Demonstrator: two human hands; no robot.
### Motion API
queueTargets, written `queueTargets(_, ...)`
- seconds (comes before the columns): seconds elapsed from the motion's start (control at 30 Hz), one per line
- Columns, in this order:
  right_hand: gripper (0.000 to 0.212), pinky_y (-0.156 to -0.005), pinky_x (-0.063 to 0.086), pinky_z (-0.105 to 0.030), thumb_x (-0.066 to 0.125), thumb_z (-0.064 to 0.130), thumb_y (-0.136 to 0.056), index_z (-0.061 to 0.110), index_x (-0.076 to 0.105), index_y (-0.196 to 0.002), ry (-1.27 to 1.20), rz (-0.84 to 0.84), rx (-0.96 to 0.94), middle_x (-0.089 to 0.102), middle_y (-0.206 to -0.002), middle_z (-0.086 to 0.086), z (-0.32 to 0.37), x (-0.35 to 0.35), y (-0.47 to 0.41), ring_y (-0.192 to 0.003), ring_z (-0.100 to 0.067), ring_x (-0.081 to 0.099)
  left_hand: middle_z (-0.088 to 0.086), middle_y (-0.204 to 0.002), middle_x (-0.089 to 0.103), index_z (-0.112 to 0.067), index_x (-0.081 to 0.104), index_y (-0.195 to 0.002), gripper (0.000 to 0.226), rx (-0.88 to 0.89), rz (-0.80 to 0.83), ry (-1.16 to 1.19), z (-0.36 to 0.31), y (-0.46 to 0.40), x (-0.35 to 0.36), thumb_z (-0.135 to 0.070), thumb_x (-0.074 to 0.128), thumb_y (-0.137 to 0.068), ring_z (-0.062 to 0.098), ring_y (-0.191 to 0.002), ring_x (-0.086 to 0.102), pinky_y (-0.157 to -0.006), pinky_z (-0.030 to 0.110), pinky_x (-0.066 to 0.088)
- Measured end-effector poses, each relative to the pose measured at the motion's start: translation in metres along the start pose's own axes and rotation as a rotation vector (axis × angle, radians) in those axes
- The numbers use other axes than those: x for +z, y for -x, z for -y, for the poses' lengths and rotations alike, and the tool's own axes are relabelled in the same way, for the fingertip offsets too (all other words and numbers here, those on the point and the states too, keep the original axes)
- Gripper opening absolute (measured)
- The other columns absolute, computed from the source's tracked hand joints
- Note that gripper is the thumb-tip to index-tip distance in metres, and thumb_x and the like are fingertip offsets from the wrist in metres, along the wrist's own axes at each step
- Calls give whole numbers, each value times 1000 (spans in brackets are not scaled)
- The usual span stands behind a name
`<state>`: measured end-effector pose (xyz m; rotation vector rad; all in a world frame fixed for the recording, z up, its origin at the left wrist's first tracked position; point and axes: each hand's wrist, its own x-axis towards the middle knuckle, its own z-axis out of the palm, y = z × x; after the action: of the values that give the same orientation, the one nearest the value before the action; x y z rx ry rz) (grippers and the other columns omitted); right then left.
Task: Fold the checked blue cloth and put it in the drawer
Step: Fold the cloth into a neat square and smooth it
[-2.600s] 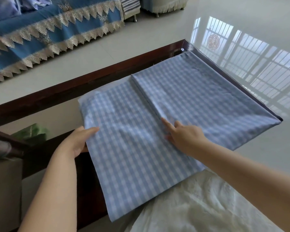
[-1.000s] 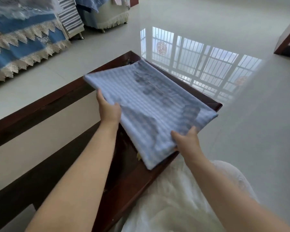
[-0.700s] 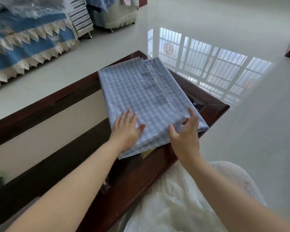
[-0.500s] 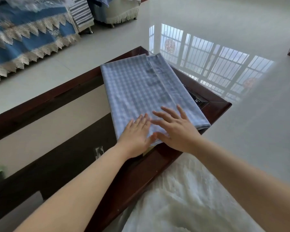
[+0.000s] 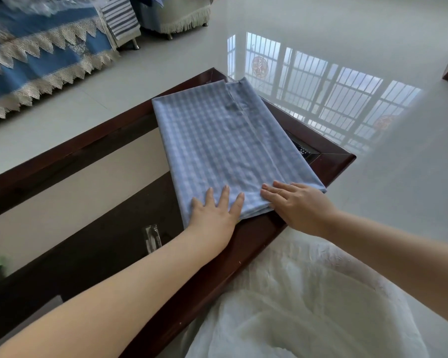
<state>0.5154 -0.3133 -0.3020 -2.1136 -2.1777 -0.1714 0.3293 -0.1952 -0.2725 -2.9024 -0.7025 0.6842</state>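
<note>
table: I see dark wood rim, drawer not visible | cloth: folded, lying on its near corner | left hand, right hand: fingers flat, pressing near edge, gripping nothing | step: smoothing; I judge next needs another fold or pickup

Your left hand lies flat, palm down, fingers straight and slightly spread, pointing away from you. Your right hand lies flat just beside it, fingers together and angled toward the left. Both bare forearms reach forward from the lower edge, the two hands nearly touching.
</note>
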Motion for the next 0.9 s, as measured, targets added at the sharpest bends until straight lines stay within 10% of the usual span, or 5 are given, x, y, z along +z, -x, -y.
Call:
queueTargets(0.2,105,-70,45,-34,21,90,-67,31,-6,-150,152,347,188,35,-146,-9,32,-25,-36,-96,-29,63,16,-159,8,-12,5,-151,71,-88,-142,126,4,3,2,-19,45,-94,38,-143,22,-102,47,40)
queueTargets(0.33,99,-114,9,-56,31,86,-73,35,-3,-150,171,463,125,-19,-158,2,26,-28,-54,-146,-35,9,21,-157,14,-1,11,-150,57,2,-185,35,13,7,11,-13,32,-98,38,-142,25,-105,46,40)
queueTargets(0.57,66,-116,25,-38,39,12,-92,25,13,-151,-6,464,90,10,-160,2,1,-36,-25,-147,-21,16,8,-151,37,-11,37,-144,59,169,-330,177,41,25,25,-20,31,-86,34,-137,38,-103,42,44)
queueTargets(0.7,64,-106,40,-35,34,4,-91,23,19,-150,4,418,123,19,-158,6,1,-34,-28,-143,-18,26,-4,-159,1,-27,14,-152,75,278,-224,284,88,31,43,-50,46,-88,9,-147,-4,-119,23,-2)
queueTargets(0.9,47,-75,53,-38,38,9,-79,26,49,-122,34,521,151,68,-100,-4,1,-49,-44,-81,-31,61,-10,-152,28,-20,28,-148,92,376,-399,338,122,30,55,-69,59,-76,-8,-142,12,-118,23,19)
